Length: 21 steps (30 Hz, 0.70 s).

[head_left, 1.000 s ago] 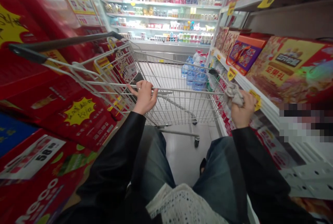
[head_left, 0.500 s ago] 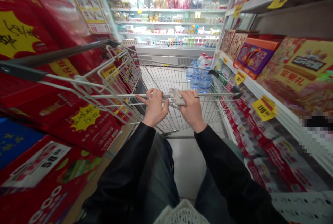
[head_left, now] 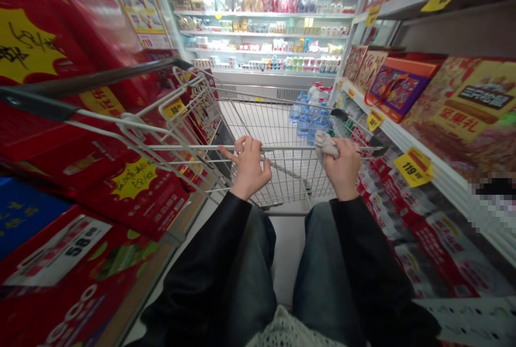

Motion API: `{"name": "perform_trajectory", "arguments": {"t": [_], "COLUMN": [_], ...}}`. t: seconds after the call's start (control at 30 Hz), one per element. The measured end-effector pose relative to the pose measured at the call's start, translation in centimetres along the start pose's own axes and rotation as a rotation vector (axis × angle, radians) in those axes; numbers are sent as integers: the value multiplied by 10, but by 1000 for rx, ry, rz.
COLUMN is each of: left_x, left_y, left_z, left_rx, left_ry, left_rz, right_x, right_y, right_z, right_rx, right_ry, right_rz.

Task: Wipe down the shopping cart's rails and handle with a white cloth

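Observation:
A wire shopping cart [head_left: 193, 147] stands sideways in front of me, its dark handle [head_left: 108, 78] at the left. My left hand [head_left: 250, 169] is closed over the near top rail of the basket, one finger stretched out to the left along it. Further right, my right hand [head_left: 345, 169] grips a crumpled greyish-white cloth [head_left: 325, 145] against the same rail. The fingers partly cover both the cloth and the rail. Only wire and floor show inside the basket.
Red gift boxes [head_left: 133, 210] are stacked close on the left. Shelves with boxed snacks [head_left: 407, 86] and price tags [head_left: 413, 167] line the right. Bottled water packs [head_left: 310, 115] stand on the floor beyond the cart, before a lit refrigerated display [head_left: 262, 32].
My right hand and the cloth have moved right along the rail, away from my left hand. The left hand stays on the rail, slightly further right in view.

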<state>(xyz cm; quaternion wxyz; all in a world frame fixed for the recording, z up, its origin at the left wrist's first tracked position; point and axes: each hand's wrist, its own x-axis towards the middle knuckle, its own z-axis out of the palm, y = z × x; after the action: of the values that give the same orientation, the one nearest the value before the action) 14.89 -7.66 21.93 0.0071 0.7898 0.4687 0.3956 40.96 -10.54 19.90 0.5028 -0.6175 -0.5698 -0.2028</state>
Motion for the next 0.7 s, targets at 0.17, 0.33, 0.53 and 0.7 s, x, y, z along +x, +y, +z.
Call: {"name": "perform_trajectory", "arguments": {"t": [0.17, 0.33, 0.53, 0.7], "left_x": [-6, -15, -38, -85], "left_y": [8, 2, -6, -18], "left_z": [0, -3, -5, 16], "left_rx": [72, 80, 83, 22], "left_ry": [35, 14, 73, 386], "left_rz": [6, 63, 119, -138], "right_x": [-17, -23, -34, -63], "right_y": [-94, -89, -42, -86], "right_z": [27, 24, 14, 28], "right_rx": [230, 271, 172, 221], "right_ry": [-95, -107, 59, 3], "right_rz": [-254, -199, -54, -332]}}
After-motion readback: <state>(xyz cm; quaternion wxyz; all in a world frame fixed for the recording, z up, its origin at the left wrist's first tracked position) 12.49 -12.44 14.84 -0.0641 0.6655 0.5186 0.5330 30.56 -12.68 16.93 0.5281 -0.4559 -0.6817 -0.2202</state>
